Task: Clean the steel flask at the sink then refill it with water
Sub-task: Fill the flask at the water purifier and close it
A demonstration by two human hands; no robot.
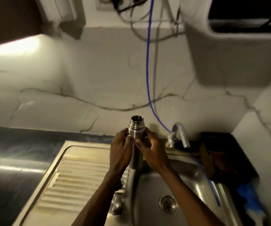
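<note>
The steel flask stands upright over the sink's left edge, its cap off and its threaded mouth open at the top. My left hand wraps its left side and my right hand wraps its right side, both just below the neck. The lower body of the flask shows between my palms. The curved steel tap stands to the right of the flask, apart from it, with no water seen running. The steel sink basin with its round drain lies below my right forearm.
A ribbed steel drainboard lies left of the basin. A blue tube hangs down the marble wall to the tap and into the basin. A dark box sits right of the tap, with a blue cloth beside it.
</note>
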